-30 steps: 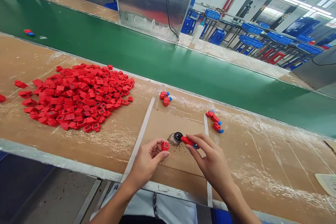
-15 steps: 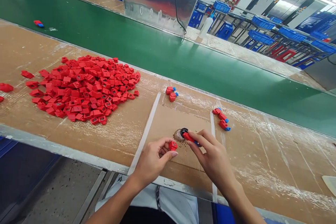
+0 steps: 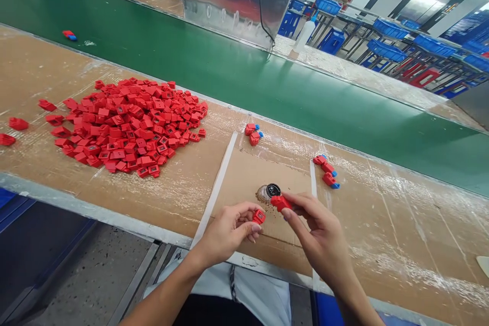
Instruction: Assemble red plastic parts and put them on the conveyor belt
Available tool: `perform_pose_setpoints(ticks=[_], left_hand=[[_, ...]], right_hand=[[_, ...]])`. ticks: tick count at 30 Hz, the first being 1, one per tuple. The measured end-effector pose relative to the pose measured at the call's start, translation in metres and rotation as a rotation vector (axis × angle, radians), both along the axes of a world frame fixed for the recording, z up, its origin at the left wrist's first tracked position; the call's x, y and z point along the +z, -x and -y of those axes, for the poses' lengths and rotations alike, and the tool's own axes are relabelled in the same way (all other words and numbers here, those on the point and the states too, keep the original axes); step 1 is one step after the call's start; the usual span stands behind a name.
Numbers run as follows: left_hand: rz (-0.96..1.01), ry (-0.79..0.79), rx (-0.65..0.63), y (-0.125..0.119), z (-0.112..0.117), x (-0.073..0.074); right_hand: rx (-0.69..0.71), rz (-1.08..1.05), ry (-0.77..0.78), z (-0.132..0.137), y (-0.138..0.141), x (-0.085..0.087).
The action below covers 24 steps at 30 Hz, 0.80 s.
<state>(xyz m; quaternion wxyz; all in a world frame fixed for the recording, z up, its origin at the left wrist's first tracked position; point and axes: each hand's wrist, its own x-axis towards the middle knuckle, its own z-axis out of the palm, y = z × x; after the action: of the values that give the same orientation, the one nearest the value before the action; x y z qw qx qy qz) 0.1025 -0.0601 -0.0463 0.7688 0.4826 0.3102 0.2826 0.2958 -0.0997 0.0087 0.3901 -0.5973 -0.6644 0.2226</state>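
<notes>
Landmark: the small round black cup (image 3: 272, 189), standing on tan cardboard (image 3: 244, 170) with dark specks scattered round its foot.

Right hand (image 3: 323, 232): on the cup's right and near side, thumb and fingers closed on a small angular red plastic piece (image 3: 280, 203). Any far end of it is mostly covered by the thumb. Half a second back its tip lay over the cup's dark mouth; now the piece sits just off the near rim and the mouth shows much more fully. My reading: the contact at the cup is over, or at least broken off. Whether anything coats the tip, cannot tell.

Left hand (image 3: 227, 229): left of the cup and nearer the body, pinching a red plastic block with a square opening (image 3: 259, 216). Grip unchanged, opening outward. The two held parts are near each other, not touching.

Around the cup: large heap of red plastic blocks (image 3: 133, 122) well to its left; two red-and-blue pieces (image 3: 253, 134) beyond it, slightly left; a short row of similar red-and-blue pieces (image 3: 327, 172) to its right, farther off.
</notes>
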Motion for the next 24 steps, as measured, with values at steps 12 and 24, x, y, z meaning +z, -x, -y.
perform_pose_setpoints(ticks=[12, 24], left_hand=[[-0.005, 0.007, -0.042, 0.002, 0.0, 0.004], [-0.071, -0.019, -0.092, 0.005, 0.001, 0.005]], right_hand=[[0.07, -0.013, 0.077, 0.014, 0.008, -0.014], [0.155, 0.076, 0.051, 0.018, 0.011, -0.016]])
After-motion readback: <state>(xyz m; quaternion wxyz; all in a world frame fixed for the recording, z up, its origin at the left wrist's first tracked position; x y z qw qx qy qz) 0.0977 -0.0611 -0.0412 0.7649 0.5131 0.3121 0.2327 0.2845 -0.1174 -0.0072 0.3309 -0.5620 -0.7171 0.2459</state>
